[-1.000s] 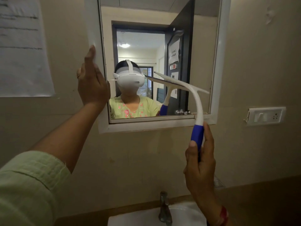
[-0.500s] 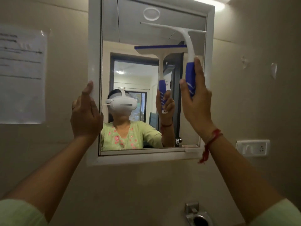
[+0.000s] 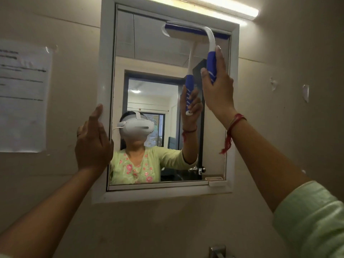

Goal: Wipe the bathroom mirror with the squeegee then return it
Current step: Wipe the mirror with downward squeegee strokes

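Observation:
A white-framed bathroom mirror (image 3: 107,71) hangs on the beige wall. My right hand (image 3: 218,90) grips the blue handle of a white squeegee (image 3: 211,45). Its blade lies flat against the glass along the mirror's top edge, on the right half. My left hand (image 3: 93,142) rests against the mirror's left frame, fingers together and pointing up, holding nothing. The glass reflects a person in a green top, the squeegee and a dark door.
A lit tube light (image 3: 223,6) runs above the mirror. A printed paper sheet (image 3: 23,95) is stuck to the wall at left. The top of a metal tap (image 3: 216,251) shows at the bottom edge. Bare wall lies right of the mirror.
My right hand has raised the squeegee from below the mirror's lower right corner to its top edge, and the blade now lies on the glass. The view has tilted upward. My left hand stays on the frame.

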`<state>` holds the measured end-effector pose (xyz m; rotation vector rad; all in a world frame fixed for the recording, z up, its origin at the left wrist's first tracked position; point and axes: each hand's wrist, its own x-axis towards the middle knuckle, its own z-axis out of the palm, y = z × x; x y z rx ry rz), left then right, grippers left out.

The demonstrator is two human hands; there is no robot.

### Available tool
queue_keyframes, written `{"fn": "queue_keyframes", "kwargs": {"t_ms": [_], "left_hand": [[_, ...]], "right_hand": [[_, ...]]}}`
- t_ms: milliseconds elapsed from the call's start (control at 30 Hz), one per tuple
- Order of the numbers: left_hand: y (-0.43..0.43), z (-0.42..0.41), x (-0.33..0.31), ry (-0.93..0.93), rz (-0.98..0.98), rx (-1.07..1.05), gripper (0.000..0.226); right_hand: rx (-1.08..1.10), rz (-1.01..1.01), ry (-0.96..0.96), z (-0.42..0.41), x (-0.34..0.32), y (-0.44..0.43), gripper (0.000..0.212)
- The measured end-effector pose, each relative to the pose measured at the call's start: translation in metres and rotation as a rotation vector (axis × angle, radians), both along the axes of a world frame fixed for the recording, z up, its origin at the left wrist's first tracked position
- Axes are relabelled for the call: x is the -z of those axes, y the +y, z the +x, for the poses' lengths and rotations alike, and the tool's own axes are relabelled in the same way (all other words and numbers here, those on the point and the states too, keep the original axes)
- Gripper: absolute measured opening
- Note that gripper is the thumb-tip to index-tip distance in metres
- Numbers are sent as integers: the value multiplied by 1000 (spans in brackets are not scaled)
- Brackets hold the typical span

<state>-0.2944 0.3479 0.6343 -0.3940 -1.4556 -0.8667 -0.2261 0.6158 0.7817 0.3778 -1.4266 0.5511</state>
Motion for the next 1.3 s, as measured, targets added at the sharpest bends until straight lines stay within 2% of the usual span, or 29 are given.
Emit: {"fn": "queue_keyframes", "kwargs": {"t_ms": [133, 567, 967, 1300], "left_hand": [[1, -1, 0, 0, 9, -3, 41], [1, 1, 0, -3, 7, 6, 43], [0, -1, 0, -8, 6, 10, 43], [0, -1, 0, -10, 19, 27, 43]], "right_hand": [[-40, 3, -1, -8, 1, -6, 58], [31, 2, -80, -18, 22, 7, 60], [54, -29, -150, -12, 73, 10, 63], [-8, -28, -251, 4, 120, 7, 62]]}}
